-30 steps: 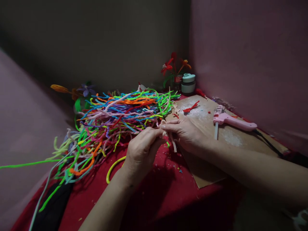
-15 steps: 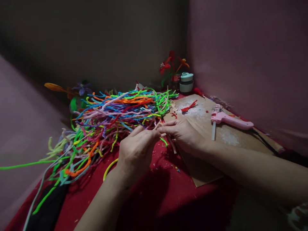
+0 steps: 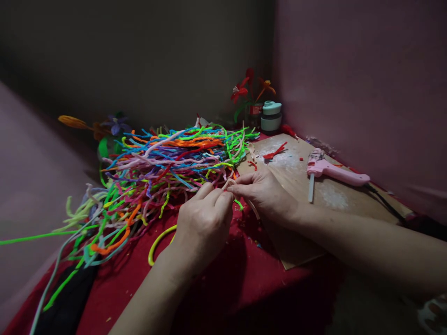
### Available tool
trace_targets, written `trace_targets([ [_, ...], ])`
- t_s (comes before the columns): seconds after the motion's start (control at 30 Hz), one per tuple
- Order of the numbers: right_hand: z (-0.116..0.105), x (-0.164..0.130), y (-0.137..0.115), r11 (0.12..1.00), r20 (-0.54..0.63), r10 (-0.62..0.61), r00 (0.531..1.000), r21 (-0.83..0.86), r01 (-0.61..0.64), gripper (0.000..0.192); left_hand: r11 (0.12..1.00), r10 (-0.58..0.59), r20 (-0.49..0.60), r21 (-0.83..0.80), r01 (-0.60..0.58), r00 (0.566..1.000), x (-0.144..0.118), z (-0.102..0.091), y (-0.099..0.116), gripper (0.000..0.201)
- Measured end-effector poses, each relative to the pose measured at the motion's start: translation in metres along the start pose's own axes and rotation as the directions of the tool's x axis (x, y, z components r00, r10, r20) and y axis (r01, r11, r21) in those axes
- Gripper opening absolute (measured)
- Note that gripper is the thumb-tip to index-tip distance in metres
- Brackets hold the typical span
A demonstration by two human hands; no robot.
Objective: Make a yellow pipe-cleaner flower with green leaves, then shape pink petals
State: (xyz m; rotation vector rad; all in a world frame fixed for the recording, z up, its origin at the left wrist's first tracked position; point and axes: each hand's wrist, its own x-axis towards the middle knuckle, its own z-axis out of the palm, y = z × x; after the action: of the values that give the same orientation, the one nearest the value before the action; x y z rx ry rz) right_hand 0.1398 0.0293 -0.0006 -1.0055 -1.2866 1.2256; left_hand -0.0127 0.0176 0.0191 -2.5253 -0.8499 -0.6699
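My left hand (image 3: 205,222) is closed, back upward, its fingers pinching a pale pink pipe cleaner (image 3: 229,183). From the right, my right hand (image 3: 268,196) pinches the same pipe cleaner between thumb and forefinger, the two hands' fingertips nearly touching. A small bend of it shows above the fingertips, and a pale tail hangs below my right hand. My left fingers hide part of it. Just behind the hands lies a big heap of coloured pipe cleaners (image 3: 174,160). A yellow handle-like loop (image 3: 152,249) pokes out beside my left wrist.
A pink glue gun (image 3: 337,172) with a glue stick lies on a brown board (image 3: 289,246) at right, its cord trailing off. Red pipe cleaner pieces (image 3: 275,151) are on the board. Behind stand a mint-lidded jar (image 3: 271,116) and pipe cleaner flowers (image 3: 240,90). Red cloth (image 3: 209,298) covers the table.
My left hand has turned slightly and shifted right, and more of the yellow loop shows. Both hands keep their pinch on the pipe cleaner. The view has shifted a little.
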Motion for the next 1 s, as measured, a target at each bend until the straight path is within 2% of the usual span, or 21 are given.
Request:
trace_targets([
  [0.37,-0.001,0.003,0.003,0.999,0.035,0.026,0.999,-0.041,-0.024,0.018,0.999,0.025,0.068,0.02,-0.027,0.997,-0.002,-0.001,0.0,0.021],
  [0.57,-0.001,0.001,0.005,0.998,0.051,-0.012,0.999,-0.065,0.015,0.016,0.992,0.083,0.056,0.088,-0.088,0.995,0.001,-0.005,0.007,0.021],
  [0.63,-0.001,0.0,0.004,1.0,0.042,0.02,0.999,-0.007,-0.02,0.013,0.987,0.097,0.053,0.127,-0.103,0.994,0.002,-0.005,0.012,0.021],
  [0.73,0.001,-0.001,0.002,0.971,0.095,0.137,0.986,0.183,-0.152,0.013,0.981,0.097,0.064,0.16,-0.107,0.993,0.003,-0.004,0.018,0.02],
  [0.8,0.002,-0.001,0.002,0.931,0.145,0.193,0.97,0.286,-0.228,0.015,0.983,0.119,0.058,0.133,-0.125,0.991,0.002,-0.001,0.019,0.021],
  [0.87,0.001,0.0,0.001,0.901,0.162,0.214,0.963,0.348,-0.259,0.017,0.991,0.127,0.021,0.039,-0.128,0.992,0.001,0.002,0.017,0.02],
  [0.93,0.001,0.001,-0.001,0.895,0.16,0.199,0.967,0.373,-0.246,0.018,0.996,0.03,-0.086,-0.085,-0.038,0.996,0.001,0.002,0.012,0.016],
  [0.97,0.0,0.002,-0.002,0.898,0.155,0.183,0.971,0.375,-0.23,0.018,0.986,-0.077,-0.144,-0.159,0.054,0.987,0.001,0.001,0.009,0.017],
  [1.0,-0.001,0.002,-0.003,0.903,0.153,0.168,0.974,0.372,-0.215,0.018,0.953,-0.215,-0.183,-0.253,0.166,0.959,0.001,0.0,0.005,0.023],
])
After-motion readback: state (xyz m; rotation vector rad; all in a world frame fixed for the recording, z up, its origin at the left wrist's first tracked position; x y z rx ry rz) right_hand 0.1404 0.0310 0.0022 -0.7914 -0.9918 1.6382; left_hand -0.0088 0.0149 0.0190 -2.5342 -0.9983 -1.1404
